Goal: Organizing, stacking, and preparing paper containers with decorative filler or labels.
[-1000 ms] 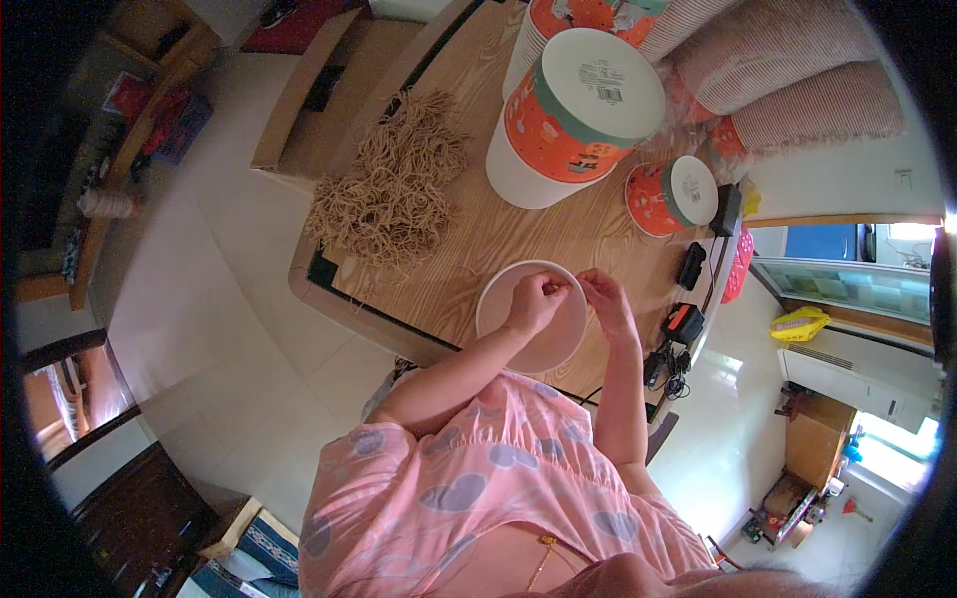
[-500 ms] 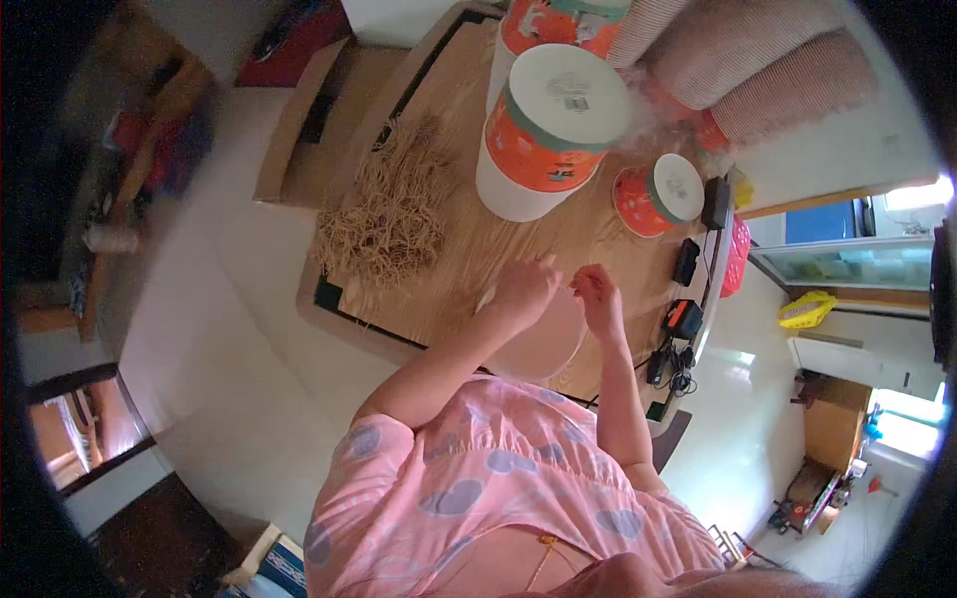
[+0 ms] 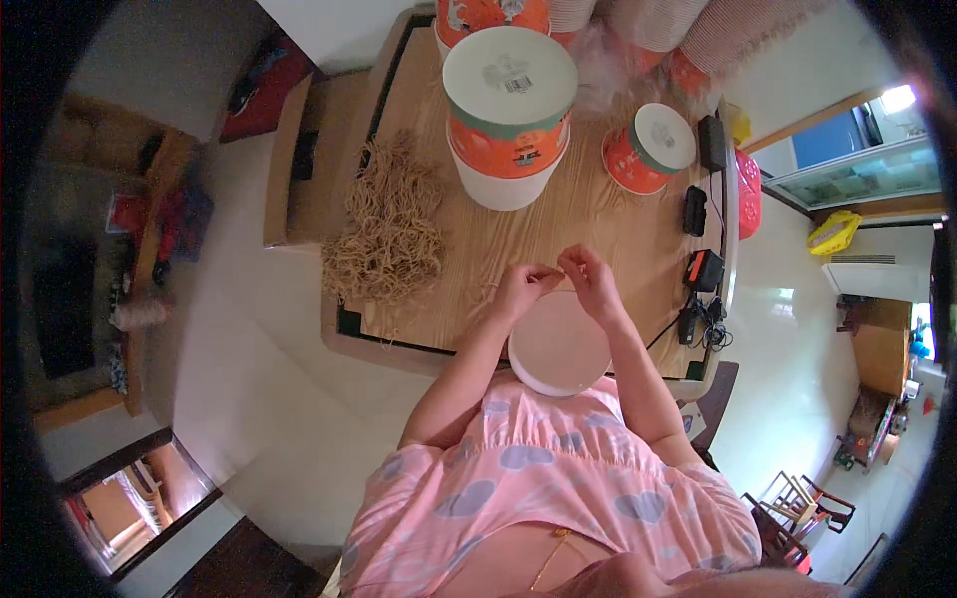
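My left hand (image 3: 525, 287) and my right hand (image 3: 591, 282) are close together, fingers pinched, just beyond the far rim of a round white paper tub (image 3: 560, 347). That tub sits at the table's near edge, against my clothing. Whatever the fingertips hold is too thin or hidden to make out. To the left of my hands lies a tangled heap of tan paper cord (image 3: 391, 239). Farther off, an orange and white paper bucket (image 3: 511, 149) stands upside down with its pale base upward.
A smaller orange tub (image 3: 648, 149) stands upside down at the right. Black adapters and cables (image 3: 705, 274) line the table's right edge. Stacked ribbed paper cups (image 3: 718, 40) in clear plastic lie at the back. A cardboard box (image 3: 317, 159) adjoins the table's left side.
The view has shifted, so the buckets appear farther left. My right hand has come in over the tub's far rim, and its fingertips now sit slightly higher than my left's.
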{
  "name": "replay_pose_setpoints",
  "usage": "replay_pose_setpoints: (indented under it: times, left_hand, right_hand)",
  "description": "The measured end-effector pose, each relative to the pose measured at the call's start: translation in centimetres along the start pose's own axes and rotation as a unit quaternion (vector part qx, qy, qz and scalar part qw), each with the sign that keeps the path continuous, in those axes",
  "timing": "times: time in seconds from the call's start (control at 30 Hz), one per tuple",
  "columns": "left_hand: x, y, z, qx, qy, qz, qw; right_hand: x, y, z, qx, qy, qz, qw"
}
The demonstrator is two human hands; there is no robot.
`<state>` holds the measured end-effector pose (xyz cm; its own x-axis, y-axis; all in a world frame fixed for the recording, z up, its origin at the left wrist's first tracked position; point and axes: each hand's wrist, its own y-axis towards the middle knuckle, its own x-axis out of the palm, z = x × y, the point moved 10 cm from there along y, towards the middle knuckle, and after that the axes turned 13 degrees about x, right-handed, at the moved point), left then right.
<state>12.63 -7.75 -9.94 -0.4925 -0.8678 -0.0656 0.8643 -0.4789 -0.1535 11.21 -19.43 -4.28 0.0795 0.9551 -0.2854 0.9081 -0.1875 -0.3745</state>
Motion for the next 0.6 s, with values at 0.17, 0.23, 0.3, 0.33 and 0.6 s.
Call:
replay_pose_setpoints:
  times: [0.17, 0.23, 0.3, 0.33, 0.6]
  left_hand:
    - [-0.9, -0.6, -0.1, -0.007, -0.029, 0.061, 0.998]
    - [-1.3, -0.8, 0.6, 0.009, -0.009, 0.072, 0.997]
    - [-1.6, -0.9, 0.7, 0.024, 0.011, 0.085, 0.996]
    - [-1.6, -0.9, 1.0, 0.046, 0.017, 0.086, 0.995]
    - [-2.5, -1.4, 1.0, 0.037, 0.025, 0.078, 0.996]
  right_hand:
    - [-0.2, 0.4, 1.3, 0.015, 0.019, 0.021, 0.999]
    - [0.1, 0.3, 0.9, 0.051, -0.059, 0.028, 0.997]
    - [0.6, 0.1, -0.5, 0.070, -0.128, 0.018, 0.989]
    - [1.0, 0.2, -0.7, 0.090, -0.193, 0.013, 0.977]
    - [2.8, 0.9, -0.6, 0.023, -0.178, -0.039, 0.983]
